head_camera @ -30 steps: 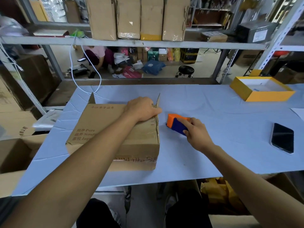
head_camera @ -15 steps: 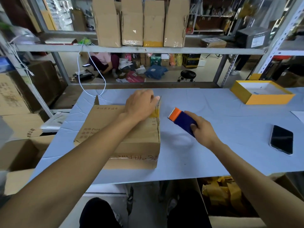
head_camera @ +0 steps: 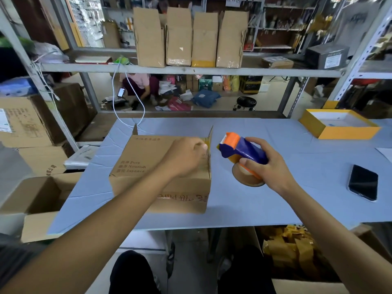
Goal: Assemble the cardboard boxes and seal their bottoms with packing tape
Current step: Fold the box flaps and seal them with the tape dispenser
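Both bare forearms reach forward. The left hand [head_camera: 186, 157] lies knuckles-up, its fingers [head_camera: 202, 146] curled at the right edge of the brown cardboard box [head_camera: 152, 166]. The right hand [head_camera: 265, 166] grips the blue-and-orange tape dispenser [head_camera: 241, 150], raised just beside those fingers.

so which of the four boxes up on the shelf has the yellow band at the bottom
The third box from the left: a yellow strip runs across its base, where the other three show plain brown cardboard or clear tape.

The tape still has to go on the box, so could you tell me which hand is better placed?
Right: the right hand grips the tape dispenser beside the box; the left hand steadies it.
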The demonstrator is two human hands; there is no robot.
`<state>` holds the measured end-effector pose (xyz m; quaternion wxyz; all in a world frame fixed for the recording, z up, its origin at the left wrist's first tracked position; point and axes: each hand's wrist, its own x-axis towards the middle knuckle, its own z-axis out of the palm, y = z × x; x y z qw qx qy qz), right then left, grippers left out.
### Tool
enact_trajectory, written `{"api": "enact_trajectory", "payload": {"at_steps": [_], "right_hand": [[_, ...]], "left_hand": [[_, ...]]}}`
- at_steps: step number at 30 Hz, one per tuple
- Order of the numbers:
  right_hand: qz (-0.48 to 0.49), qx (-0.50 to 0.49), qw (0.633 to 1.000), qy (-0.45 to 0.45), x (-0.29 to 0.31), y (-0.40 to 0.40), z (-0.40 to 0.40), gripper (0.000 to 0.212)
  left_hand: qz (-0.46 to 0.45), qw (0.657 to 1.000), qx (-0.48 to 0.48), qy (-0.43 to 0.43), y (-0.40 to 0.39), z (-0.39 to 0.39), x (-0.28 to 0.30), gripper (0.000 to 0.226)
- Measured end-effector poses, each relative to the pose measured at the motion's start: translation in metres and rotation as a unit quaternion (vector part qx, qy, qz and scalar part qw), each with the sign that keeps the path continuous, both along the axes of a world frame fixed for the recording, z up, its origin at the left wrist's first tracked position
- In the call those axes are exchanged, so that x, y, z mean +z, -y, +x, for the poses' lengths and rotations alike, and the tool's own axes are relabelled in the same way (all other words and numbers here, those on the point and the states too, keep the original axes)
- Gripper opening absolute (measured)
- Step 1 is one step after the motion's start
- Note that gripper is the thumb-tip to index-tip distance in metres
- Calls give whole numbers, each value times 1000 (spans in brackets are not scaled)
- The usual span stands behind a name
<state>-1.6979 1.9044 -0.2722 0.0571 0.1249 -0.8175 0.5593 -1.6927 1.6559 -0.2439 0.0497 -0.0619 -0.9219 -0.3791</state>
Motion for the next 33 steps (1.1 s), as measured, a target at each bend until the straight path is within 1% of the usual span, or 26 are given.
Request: {"api": "enact_trajectory", "payload": {"at_steps": [2,4,5,7,10,14,17,20,22,24,27,29,31,33], "right_hand": [[7,26,1000,-9,4,5,3,55],[16,48,999,-19,8,10,6,57],[21,56,998,-21,9,11,7,58],[32,71,997,-24,11,13,9,59],[49,79,995,-29,12,15,7,58],[92,49,992,-73,16,21,-1,53],[116,39,989,-87,22,28,-16,53],[151,53,983,-94,32,33,-33,55],[165,72,980,-83,37,34,-41,57],[157,89,981,-68,38,30,-48,55],[150,90,984,-44,31,18,-55,51],[150,97,984,-30,27,10,-57,51],[160,104,981,-22,23,4,-58,53],[161,101,982,-14,18,-3,-59,55]], "left_hand": [[100,994,5,34,-4,-2,8,36],[196,975,-4,100,-9,-1,14,32],[224,966,-7,130,-11,0,16,29],[247,956,-3,161,-11,2,19,22],[260,952,18,157,-8,5,21,15],[210,968,54,127,-6,2,21,15],[155,978,95,105,-5,-11,20,20],[150,977,121,96,3,-23,22,23],[146,976,129,97,9,-29,22,26],[135,977,141,91,17,-32,22,26],[113,976,168,86,32,-34,20,26],[71,979,163,96,37,-31,21,28],[24,982,153,106,40,-28,18,25],[-30,983,151,103,43,-29,14,26]]}}
